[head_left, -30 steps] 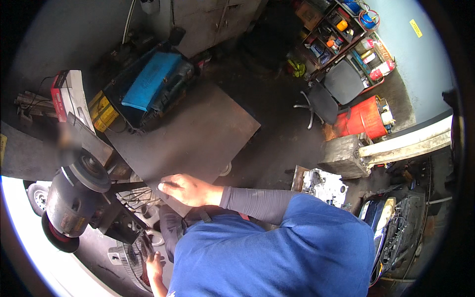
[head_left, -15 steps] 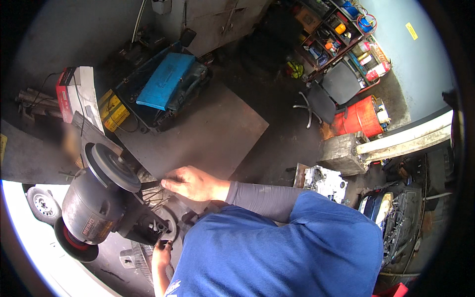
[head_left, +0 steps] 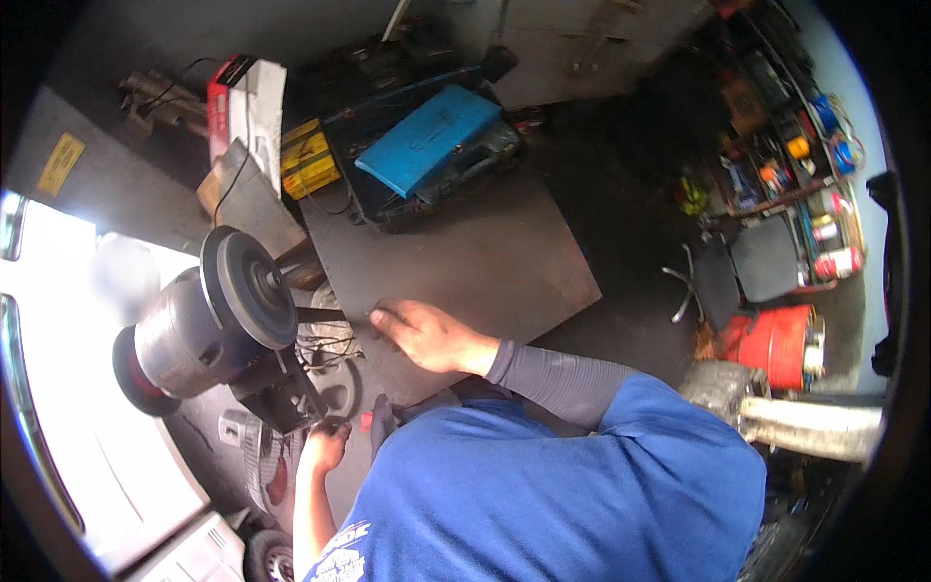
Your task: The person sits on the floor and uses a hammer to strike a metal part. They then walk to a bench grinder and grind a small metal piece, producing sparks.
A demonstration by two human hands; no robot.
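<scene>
Hands (head_left: 328, 444) apart at the grinder (head_left: 184, 335)

And here's the grinder, on its mount just left of the tabletop (head_left: 485, 267), its grey wheel (head_left: 254, 291) facing the tabletop and a red-centred disc (head_left: 141, 373) at the far end. Down below, the left hand has its fingers bent right by the foot of the mount; whether it grips anything, I can't tell. Over to the right hand (head_left: 427, 335), curled above the tabletop's near corner, its grip also unclear from here. Between wheel and fingers runs a dark bar (head_left: 320, 315). Farther back on the tabletop, a blue panel (head_left: 427, 141) lies across a black tray (head_left: 470, 175), with a yellow box (head_left: 310, 160) beside it. Out right, a chair (head_left: 766, 257) stands near a red drum (head_left: 771, 347).
</scene>
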